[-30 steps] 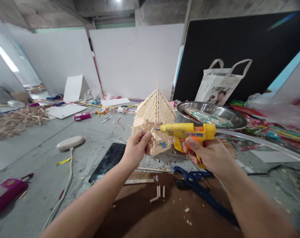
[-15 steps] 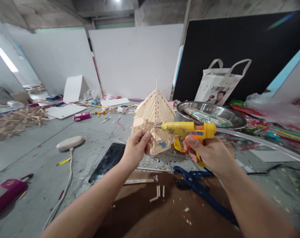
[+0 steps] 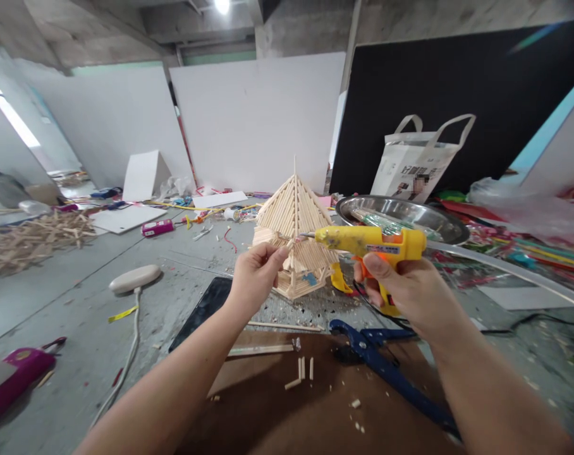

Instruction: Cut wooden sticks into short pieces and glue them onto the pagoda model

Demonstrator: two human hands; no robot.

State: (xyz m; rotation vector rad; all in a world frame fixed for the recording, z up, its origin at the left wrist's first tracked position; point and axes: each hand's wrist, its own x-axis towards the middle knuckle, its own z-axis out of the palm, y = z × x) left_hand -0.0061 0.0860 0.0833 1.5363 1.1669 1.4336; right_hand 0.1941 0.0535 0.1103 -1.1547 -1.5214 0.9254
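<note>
My right hand (image 3: 396, 278) is wrapped round a yellow glue gun (image 3: 363, 241), its thumb on the near side and a clear glue stick trailing from the back. The metal nozzle points left, close to the fingertips of my left hand (image 3: 258, 272). That hand is closed in a pinch on what looks like a short wooden stick (image 3: 291, 244), mostly hidden by the fingers. Right behind stands a small pavilion model (image 3: 294, 205) built of wooden sticks, with a pointed roof and a railed base. My left hand covers part of it; whether they touch, I cannot tell.
A brown board (image 3: 268, 417) in front carries short cut sticks (image 3: 305, 368) and blue cutters (image 3: 391, 373). To the left lie a black phone (image 3: 199, 313), a white corded device (image 3: 135, 278) and a stick pile (image 3: 45, 237). A metal tray (image 3: 457, 235) stands at right.
The glue gun has shifted slightly right, and its nozzle is now a little away from the left fingertips. My left hand has moved slightly left. The view has tilted a little.
</note>
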